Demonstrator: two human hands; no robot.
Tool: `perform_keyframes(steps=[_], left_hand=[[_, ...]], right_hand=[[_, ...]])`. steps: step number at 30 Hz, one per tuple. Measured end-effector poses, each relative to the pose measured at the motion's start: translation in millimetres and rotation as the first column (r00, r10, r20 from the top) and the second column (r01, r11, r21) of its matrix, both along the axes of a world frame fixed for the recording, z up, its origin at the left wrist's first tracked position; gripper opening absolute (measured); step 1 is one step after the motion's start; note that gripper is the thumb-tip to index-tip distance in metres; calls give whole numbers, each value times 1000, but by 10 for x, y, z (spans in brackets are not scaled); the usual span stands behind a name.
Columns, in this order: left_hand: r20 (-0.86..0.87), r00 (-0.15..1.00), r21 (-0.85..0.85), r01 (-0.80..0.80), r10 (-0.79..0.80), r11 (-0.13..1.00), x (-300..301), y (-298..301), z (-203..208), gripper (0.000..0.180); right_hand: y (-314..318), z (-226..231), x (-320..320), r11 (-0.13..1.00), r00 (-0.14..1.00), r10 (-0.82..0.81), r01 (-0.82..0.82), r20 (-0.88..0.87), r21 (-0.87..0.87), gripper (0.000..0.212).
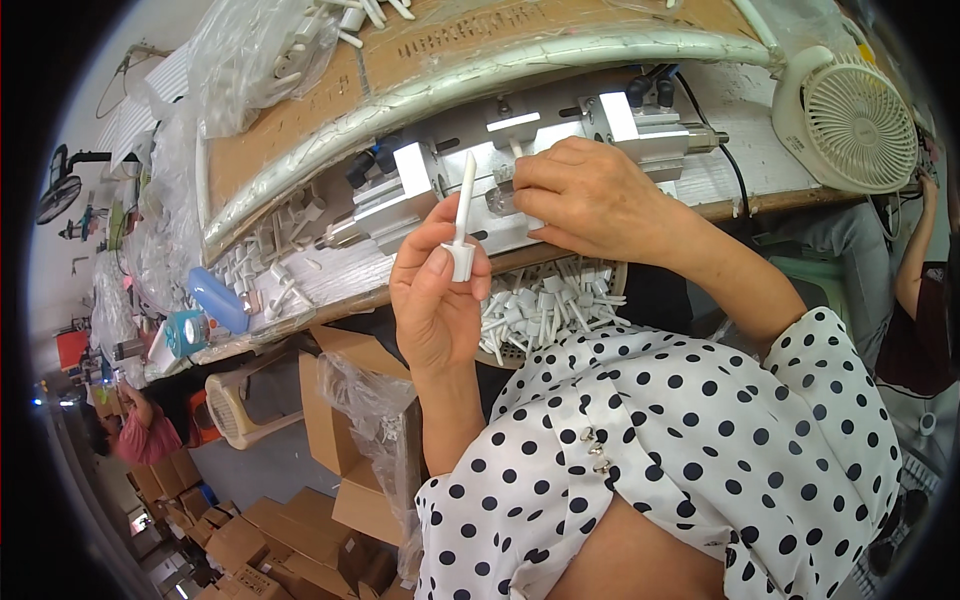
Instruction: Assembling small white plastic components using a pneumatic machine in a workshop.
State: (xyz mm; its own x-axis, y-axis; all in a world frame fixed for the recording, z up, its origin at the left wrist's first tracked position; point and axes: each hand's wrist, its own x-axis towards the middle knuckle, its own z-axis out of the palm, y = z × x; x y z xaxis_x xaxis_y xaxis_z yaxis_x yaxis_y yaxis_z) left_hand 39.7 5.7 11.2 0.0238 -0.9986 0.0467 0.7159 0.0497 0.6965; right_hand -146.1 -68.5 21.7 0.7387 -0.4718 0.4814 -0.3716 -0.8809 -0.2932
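Observation:
My left hand [435,290] is raised in front of me, pinching a white plastic part [462,235] with a long thin stem and a square base between thumb and fingers. My right hand [590,195] rests against the metal fixture [520,150] on the workbench, its fingers curled at the middle block; whether it grips anything is hidden. A basket of several similar white parts [545,310] sits just under the bench edge, between my arms.
A small white fan [855,120] stands at the bench's right end. Clear bags of white parts [255,50] lie at the back left, near a blue bottle [220,300]. Cardboard boxes [340,450] and a plastic stool [240,405] stand below. Other people work at both sides.

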Motion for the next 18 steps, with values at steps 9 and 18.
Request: perform_keyframes(steps=[9,18], left_hand=[[-378,924,46,84,-60,995,-37,16,47,24],[-514,846,8,168,-140,986,-31,110,40,28]], right_hand=[[9,0,-4,999,999,40,-40,-16,-37,29],[592,-204,-43,931,941,289,-319,175,178,29]])
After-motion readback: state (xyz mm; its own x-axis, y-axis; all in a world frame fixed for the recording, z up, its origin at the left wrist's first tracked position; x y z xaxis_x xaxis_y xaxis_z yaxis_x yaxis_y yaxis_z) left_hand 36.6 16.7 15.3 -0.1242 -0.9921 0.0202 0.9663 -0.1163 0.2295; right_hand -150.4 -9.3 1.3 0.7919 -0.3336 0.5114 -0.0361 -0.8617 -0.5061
